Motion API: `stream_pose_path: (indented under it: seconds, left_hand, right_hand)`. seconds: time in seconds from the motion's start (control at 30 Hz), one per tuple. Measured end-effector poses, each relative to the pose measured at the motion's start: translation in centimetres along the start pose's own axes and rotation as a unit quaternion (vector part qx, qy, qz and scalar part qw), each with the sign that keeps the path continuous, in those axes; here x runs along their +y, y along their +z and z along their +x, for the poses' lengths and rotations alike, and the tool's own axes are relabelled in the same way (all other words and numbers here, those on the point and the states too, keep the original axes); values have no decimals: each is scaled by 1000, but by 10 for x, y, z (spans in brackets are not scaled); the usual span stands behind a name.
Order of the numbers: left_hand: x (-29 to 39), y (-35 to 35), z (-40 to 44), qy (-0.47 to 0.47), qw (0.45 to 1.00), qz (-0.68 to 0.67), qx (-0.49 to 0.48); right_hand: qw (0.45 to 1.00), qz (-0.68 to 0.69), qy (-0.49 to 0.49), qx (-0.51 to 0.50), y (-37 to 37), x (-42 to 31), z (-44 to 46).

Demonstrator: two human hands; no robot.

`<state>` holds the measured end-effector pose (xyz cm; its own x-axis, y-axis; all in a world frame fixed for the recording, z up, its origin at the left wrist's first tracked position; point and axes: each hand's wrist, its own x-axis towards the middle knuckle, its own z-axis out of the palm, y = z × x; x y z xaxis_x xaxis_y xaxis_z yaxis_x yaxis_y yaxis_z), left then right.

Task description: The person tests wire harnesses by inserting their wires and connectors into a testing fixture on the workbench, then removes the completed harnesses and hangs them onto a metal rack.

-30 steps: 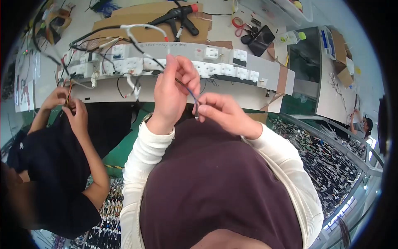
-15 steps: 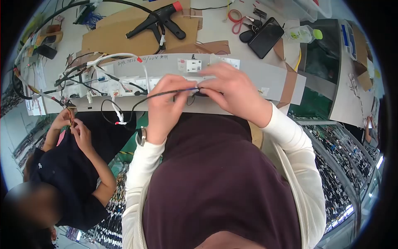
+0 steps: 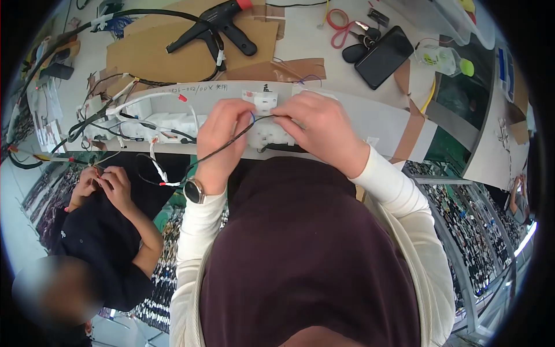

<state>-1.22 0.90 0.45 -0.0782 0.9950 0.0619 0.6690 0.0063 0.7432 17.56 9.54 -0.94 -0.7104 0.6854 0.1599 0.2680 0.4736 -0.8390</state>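
A thin black wire [image 3: 234, 139] runs up from the white-sleeved cable, crosses in front of my left hand [image 3: 221, 130] and ends at the fingertips of my right hand [image 3: 319, 124]. My right thumb and index finger pinch it. A short blue wire [image 3: 252, 118] shows at my left fingertips, which are closed around it; its far end is hidden. Behind and between both hands, a white connector block [image 3: 266, 103] sits on the grey board [image 3: 370, 115]. Below it, another white block [image 3: 272, 137] is partly covered by my hands.
Bundled black cables and white holders [image 3: 173, 122] line the board's left side. Behind lie cardboard [image 3: 139, 55], a black tool with a red tip [image 3: 234, 34], a phone [image 3: 384, 58], keys, red-handled scissors [image 3: 340, 34] and a bottle [image 3: 442, 59]. A co-worker's hands [image 3: 107, 184] handle wires at left.
My hands have moved slightly apart, with my left hand shifting left. The black wire now spans the gap at a steeper slant. The view has shifted a little.
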Motion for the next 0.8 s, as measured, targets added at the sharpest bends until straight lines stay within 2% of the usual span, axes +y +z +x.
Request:
stream_pose_path:
  seconds: [0.07, 0.3, 0.4, 0.47, 0.67, 0.8]
  left_hand:
    - [0, 10, 2, -64, 991, -88, 79]
    - [-4, 20, 3, -44, 991, -100, 77]
    - [-5, 14, 2, -8, 998, -37, 60]
    - [-9, 9, 2, 93, 991, 85, 36]
    - [-17, -1, 9, 182, 975, 124, -12]
    - [-17, -6, 13, 200, 971, 132, -12]
  right_hand:
    - [999, -38, 3, 14, 1, -1, -2]
    - [999, -23, 28, 27, 8, -4, -10]
    - [999, -28, 32, 32, 9, -3, -10]
    - [998, -35, 24, 41, 9, -2, -10]
    - [997, -43, 37, 58, 14, -5, -13]
    - [996, -45, 41, 70, 17, -8, -14]
